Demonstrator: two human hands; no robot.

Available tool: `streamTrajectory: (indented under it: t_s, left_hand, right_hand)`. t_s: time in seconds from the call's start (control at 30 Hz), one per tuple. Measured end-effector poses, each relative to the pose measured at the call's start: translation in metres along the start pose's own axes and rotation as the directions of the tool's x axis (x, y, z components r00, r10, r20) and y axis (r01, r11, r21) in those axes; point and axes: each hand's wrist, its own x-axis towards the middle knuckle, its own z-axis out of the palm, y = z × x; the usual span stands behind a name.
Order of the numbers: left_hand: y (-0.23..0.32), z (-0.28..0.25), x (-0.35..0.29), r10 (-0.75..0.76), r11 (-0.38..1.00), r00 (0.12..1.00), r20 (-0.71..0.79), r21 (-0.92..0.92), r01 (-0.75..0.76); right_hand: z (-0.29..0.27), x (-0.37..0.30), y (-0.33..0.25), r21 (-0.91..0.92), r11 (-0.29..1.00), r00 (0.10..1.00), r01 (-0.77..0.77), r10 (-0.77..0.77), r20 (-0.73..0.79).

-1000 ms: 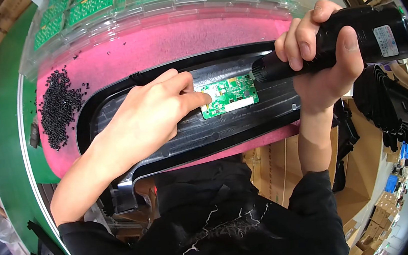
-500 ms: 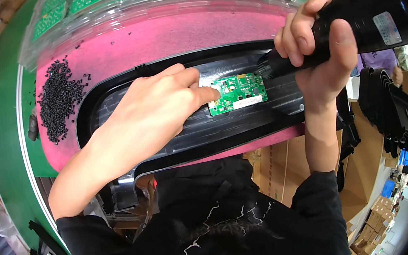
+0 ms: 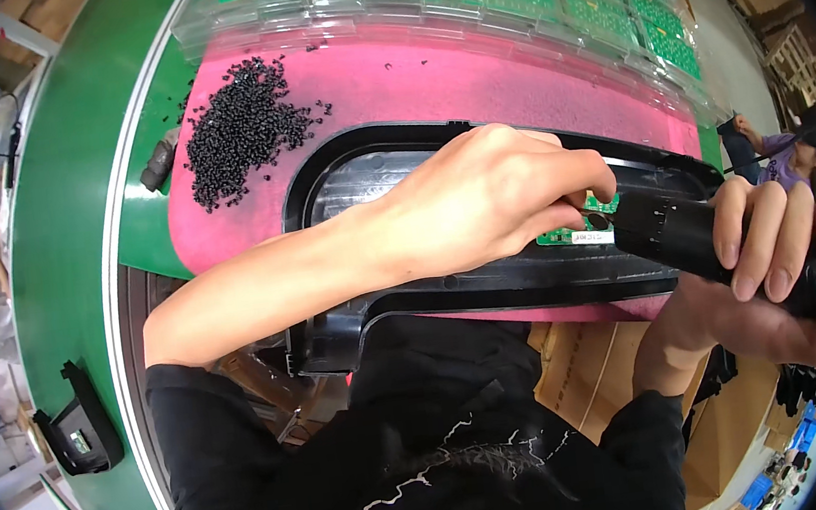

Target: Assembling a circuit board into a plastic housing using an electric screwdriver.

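A long black plastic housing [image 3: 522,287] lies with its hollow side up in front of me. Inside it, toward its right part, sits a small green circuit board [image 3: 560,237], partly covered by my fingers. My right hand [image 3: 766,259] wraps round a black electric screwdriver [image 3: 672,228], whose nose points left over the board. My left hand [image 3: 497,194] reaches across the housing, thumb and fingertips pinched together beside the screwdriver's nose. Whatever is between those fingertips is too small and hidden to make out. A heap of small black screws [image 3: 243,133] lies left of the housing.
Clear plastic trays [image 3: 340,13] with several green boards stand along the far side of the pink mat [image 3: 378,77]. On the green bench [image 3: 66,254] are a dark lump [image 3: 159,165] and a smaller black housing [image 3: 96,432]. Other people sit at both sides.
My left hand has gone from a finger on the board to a pinch by the screwdriver's nose. The screwdriver has come down and tilted leftward. The whole view has shifted.
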Motion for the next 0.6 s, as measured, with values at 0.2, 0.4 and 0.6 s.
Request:
streamTrajectory:
  t_s: [0.2, 0.4, 0.6]
  left_hand:
    - [-0.001, -0.006, -0.004, 0.088, 0.993, 0.996, 0.008, 0.076, -0.088]
    - [0.005, -0.031, 0.001, 0.000, 0.952, 0.992, -0.126, 0.305, 0.039]
    - [-0.022, -0.107, -0.041, -0.112, 0.575, 0.966, -0.234, 0.777, 0.255]
  right_hand:
    - [0.013, -0.002, 0.003, 0.041, 0.999, 0.999, -0.030, 0.029, 0.018]
    - [-0.001, 0.000, 0.020, -0.062, 0.988, 0.980, -0.142, 0.149, 0.131]
    - [0.001, -0.007, 0.037, -0.340, 0.927, 0.975, -0.156, 0.199, 0.094]
